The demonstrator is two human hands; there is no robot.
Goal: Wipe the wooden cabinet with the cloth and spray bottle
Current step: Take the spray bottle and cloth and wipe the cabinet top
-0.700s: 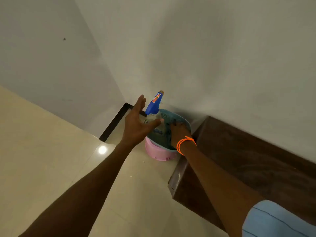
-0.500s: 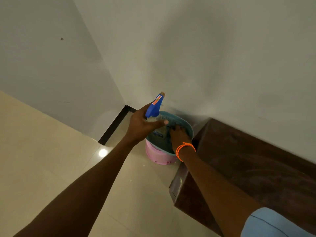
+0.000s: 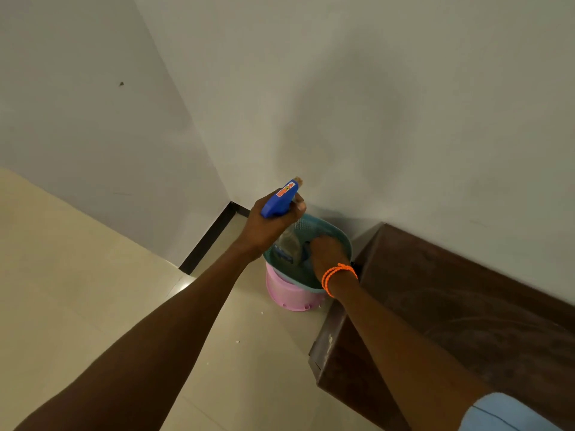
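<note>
The left hand (image 3: 267, 227) grasps the blue-headed clear spray bottle (image 3: 281, 199) above the teal mesh basket (image 3: 337, 241) beside the dark wooden cabinet's (image 3: 451, 312) end, and could snag its rim; the right hand (image 3: 326, 253) reaches inside, grip untellable, cloth unseen.

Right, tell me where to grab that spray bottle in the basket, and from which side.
Grip the spray bottle at the neck, just under the blue trigger head, coming from above and the left. It stands upright with its clear body down inside the teal basket, so only the top is free. The left hand already holds it there; the right hand fills the basket's other side.
</note>
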